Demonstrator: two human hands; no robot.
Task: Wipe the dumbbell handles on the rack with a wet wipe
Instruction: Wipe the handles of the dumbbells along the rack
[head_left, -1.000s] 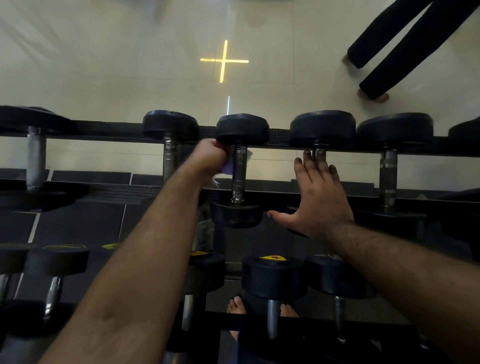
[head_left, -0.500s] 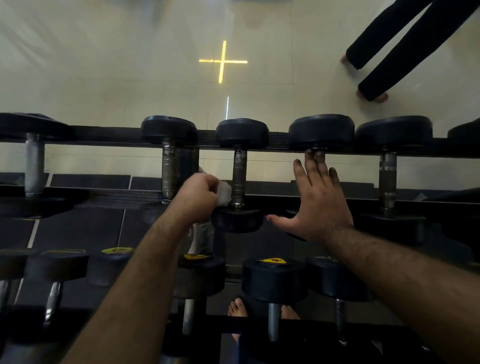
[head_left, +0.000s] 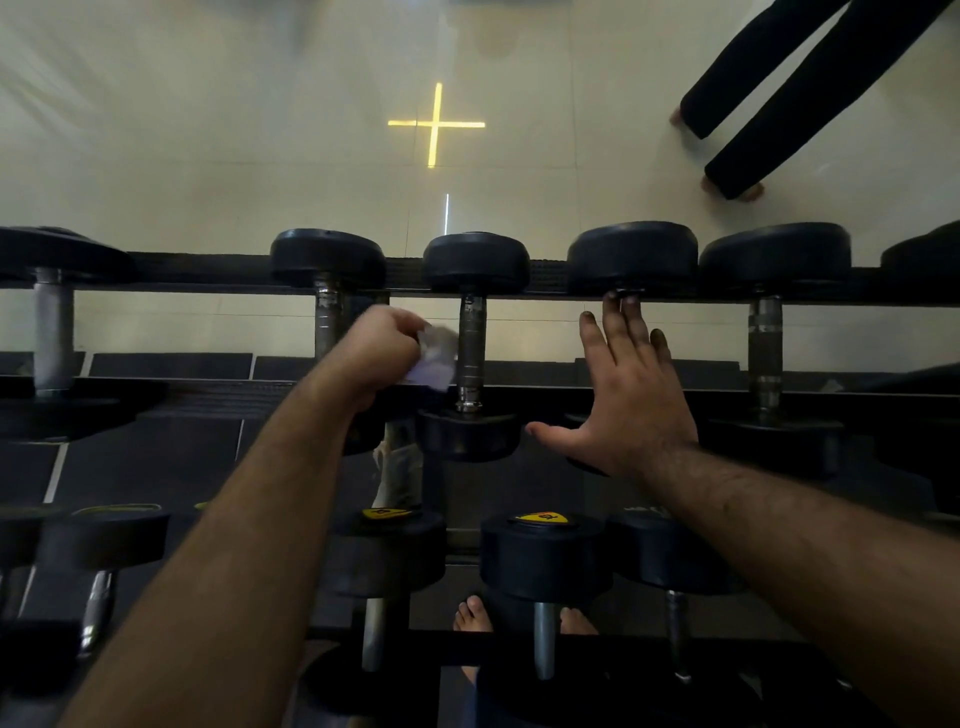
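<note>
From the head camera, looking down over the rack (head_left: 545, 275), the left hand (head_left: 382, 345) is clenched around a crumpled wet wipe (head_left: 436, 358), pale and blurred, pressed against the left side of a dumbbell handle (head_left: 471, 348) near the middle of the top tier. That handle is a grey metal bar with ringed, knurled bands, dull along most of its length and shinier at its near collar, and it spans the gap between the far rail and the near rail of the rack, with a round black rubber head (head_left: 475, 260) at its far end and another at the near end. The right hand (head_left: 631, 395) is released and flat, fingers straight and slightly spread, thumb out to the left; it lies over the next dumbbell to the right, its fingertips (head_left: 623, 304) reaching the underside of that dumbbell's far head (head_left: 631, 260). More dumbbells of the same look sit along the top tier toward both ends of the rack, and a lower tier nearer the camera holds others, two with yellow labels (head_left: 540, 518) on their heads. Bare toes (head_left: 472, 613) show under the lower tier. On the pale floor beyond the rack's far rail lies a yellow cross (head_left: 435, 124), and a second person's dark trouser legs (head_left: 779, 93) stand at the far right.
</note>
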